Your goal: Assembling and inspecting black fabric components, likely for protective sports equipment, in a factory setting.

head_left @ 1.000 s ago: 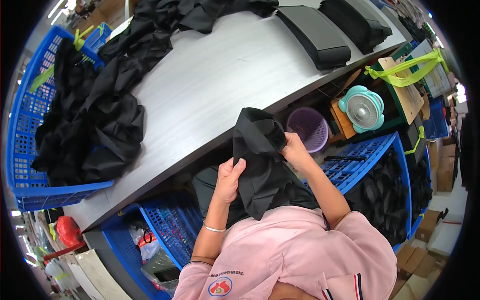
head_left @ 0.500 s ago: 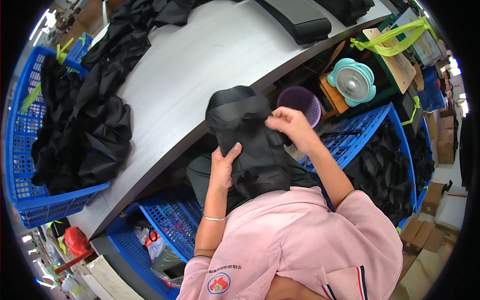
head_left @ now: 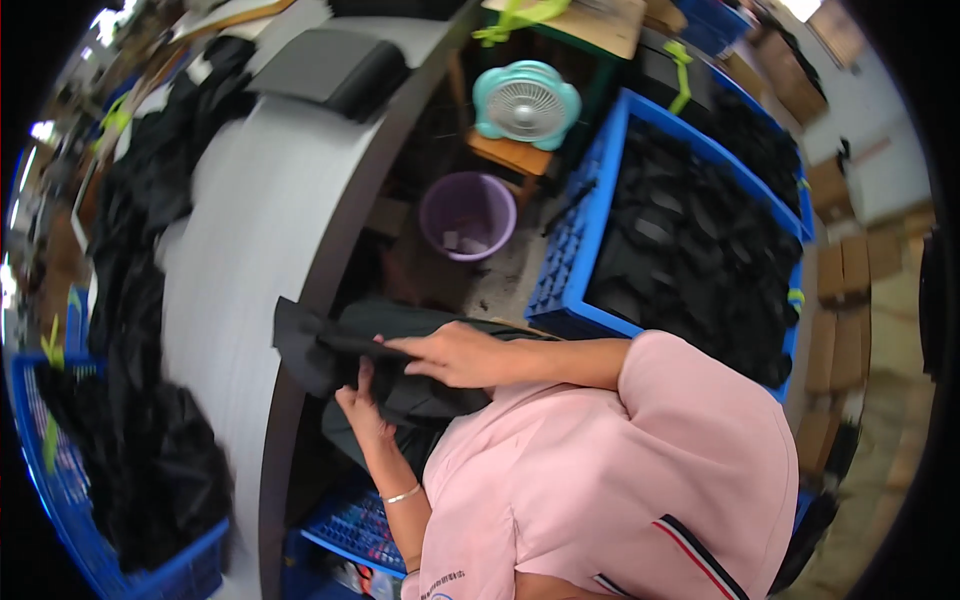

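Black cloth (head_left: 297, 345) swung left of grip | right hand (head_left: 462, 356): fingers spread | left hand (head_left: 368, 412): cannot tell if pinching | cloth not set down

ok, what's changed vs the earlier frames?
View swung right; the table now sits further left in frame. The black cloth points leftward, one end by the table's edge. The right hand, on the cloth's right side a second ago, now reaches across it; the left hand is still at the cloth, both grips unclear. Fan and purple basket stayed put.
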A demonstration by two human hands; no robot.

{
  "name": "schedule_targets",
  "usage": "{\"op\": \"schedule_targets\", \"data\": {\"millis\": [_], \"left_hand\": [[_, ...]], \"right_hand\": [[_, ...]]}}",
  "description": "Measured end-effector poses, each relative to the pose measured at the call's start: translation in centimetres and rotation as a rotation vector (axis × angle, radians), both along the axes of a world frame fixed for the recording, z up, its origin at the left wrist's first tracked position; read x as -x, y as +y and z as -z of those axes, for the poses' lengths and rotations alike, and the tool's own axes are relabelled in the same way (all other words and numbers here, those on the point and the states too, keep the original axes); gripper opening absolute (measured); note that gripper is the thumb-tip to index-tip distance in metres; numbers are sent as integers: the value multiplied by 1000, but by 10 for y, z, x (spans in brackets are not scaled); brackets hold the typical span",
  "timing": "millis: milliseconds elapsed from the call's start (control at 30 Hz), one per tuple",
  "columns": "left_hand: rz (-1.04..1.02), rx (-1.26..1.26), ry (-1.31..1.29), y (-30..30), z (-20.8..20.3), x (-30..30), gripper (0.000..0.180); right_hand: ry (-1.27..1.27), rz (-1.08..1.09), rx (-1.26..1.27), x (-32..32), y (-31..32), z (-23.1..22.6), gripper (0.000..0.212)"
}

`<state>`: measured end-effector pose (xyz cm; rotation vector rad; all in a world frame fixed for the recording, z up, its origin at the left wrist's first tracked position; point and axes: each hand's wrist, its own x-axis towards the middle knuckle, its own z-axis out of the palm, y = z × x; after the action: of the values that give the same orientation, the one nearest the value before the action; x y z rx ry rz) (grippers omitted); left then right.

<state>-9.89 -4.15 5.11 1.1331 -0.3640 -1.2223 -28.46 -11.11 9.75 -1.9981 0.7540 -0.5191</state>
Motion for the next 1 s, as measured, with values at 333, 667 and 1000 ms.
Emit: {"op": "schedule_targets", "data": {"millis": [333, 667, 1000], "left_hand": [[162, 63, -193, -15, -23, 39, 56], [49, -104, -219, 11, 8, 0, 42], [-732, -139, -1257, 17, -46, -118, 18]], "right_hand": [[-486, 788, -235, 134, -61, 63, 14], [-53, 1667, 300, 423, -129, 64, 40], [208, 1058, 408, 230, -125, 146, 56]]}}
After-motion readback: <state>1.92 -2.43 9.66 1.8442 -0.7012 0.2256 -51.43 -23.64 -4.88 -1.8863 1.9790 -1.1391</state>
